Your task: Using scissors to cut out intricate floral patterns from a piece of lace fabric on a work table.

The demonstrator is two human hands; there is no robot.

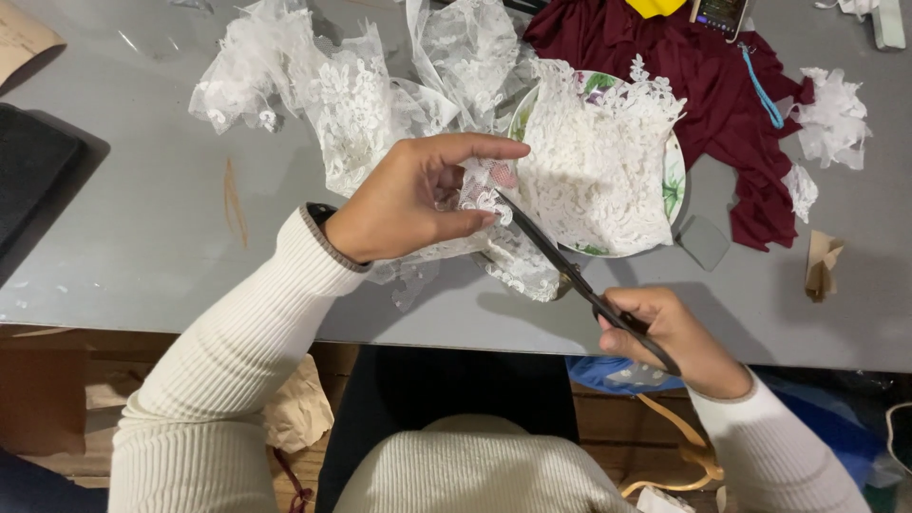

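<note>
My left hand [413, 199] pinches a piece of white floral lace [494, 204] between thumb and fingers, above a grey table [161, 228]. My right hand [679, 337] grips the handles of black scissors [560, 264], whose blades reach up-left into the lace next to my left fingers. More of the white lace [594, 161] drapes over a round plate with a green leaf pattern [675, 176]. Both arms wear cream ribbed sleeves.
A loose heap of white lace [332, 85] lies at the table's back. Dark red cloth [703, 76] with a light blue cord [763, 90] lies at back right, a phone [722, 14] above it. Lace scraps [831, 119] and brown paper [822, 266] sit right.
</note>
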